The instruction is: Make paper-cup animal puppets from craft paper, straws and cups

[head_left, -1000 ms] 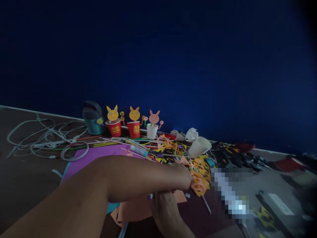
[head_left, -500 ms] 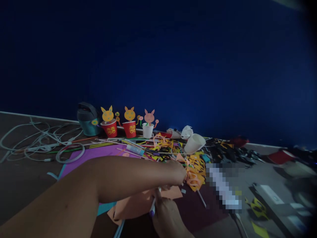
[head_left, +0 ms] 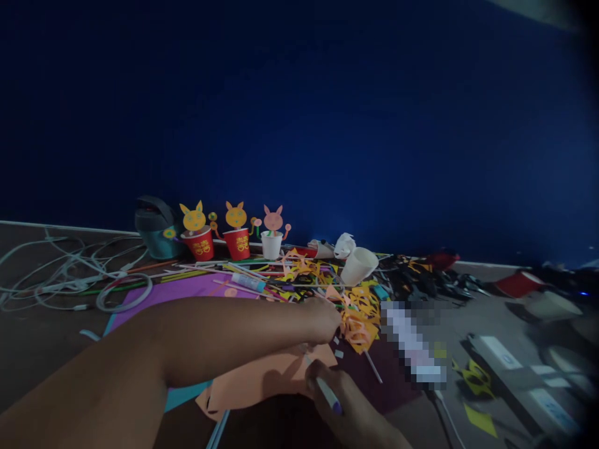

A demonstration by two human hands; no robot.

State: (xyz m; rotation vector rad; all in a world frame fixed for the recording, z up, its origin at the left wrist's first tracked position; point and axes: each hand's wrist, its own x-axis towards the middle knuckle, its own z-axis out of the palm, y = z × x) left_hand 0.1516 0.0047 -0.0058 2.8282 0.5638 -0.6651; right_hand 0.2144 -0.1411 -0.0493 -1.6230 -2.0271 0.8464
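A white marker with a purple end (head_left: 330,396) is held in my right hand (head_left: 344,399), its tip pointing up and left at the orange paper (head_left: 262,378). Stretched across from the left, my left arm ends in my left hand (head_left: 322,321), near the paper's upper right edge. The fingers of my left hand are curled and mostly hidden, so what they hold, if anything, cannot be made out. Orange and yellow paper scraps (head_left: 360,327) lie right beside that hand. The paper has a small dark cut-out at its left end.
Two red cups (head_left: 238,244) and a white cup (head_left: 272,245) carry paper cat figures by the blue wall. A tipped white cup (head_left: 359,266), glue stick (head_left: 248,282), purple sheet (head_left: 178,293), white cables (head_left: 65,274) and teal container (head_left: 161,234) lie around.
My right hand has shifted right and the marker now slants the other way, showing more of the orange paper. The whole view has moved slightly.
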